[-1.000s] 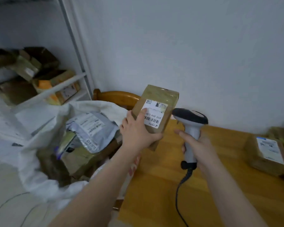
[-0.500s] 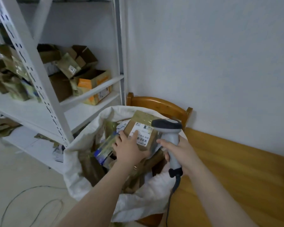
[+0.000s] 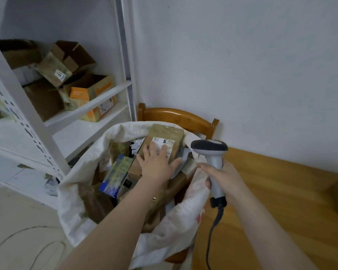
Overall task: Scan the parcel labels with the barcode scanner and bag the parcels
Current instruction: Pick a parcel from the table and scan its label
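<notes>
left grip (image 3: pixel 157 164) spread on 1 parcel (image 3: pixel 164 133) — in 1 bag (image 3: pixel 82 172) | right grip (image 3: pixel 224 178) clasps 1 scanner (image 3: pixel 209 147)

White sack (image 3: pixel 70 184), red print on its right side. Olive-brown parcel (image 3: pixel 165 132) atop sack; white label (image 3: pixel 158 140) w/ black print. Blue & yellow box (image 3: pixel 115 175) inside sack. Right of sack, scanner (image 3: pixel 215 159): grey handle, black head. Orange-brown wood tabletop (image 3: pixel 281 203).

It looked a small parcel storeroom: white metal shelving (image 3: pixel 47 121) held opened cardboard boxes (image 3: pixel 70 61) beside a sack of parcels (image 3: pixel 82 178).
</notes>
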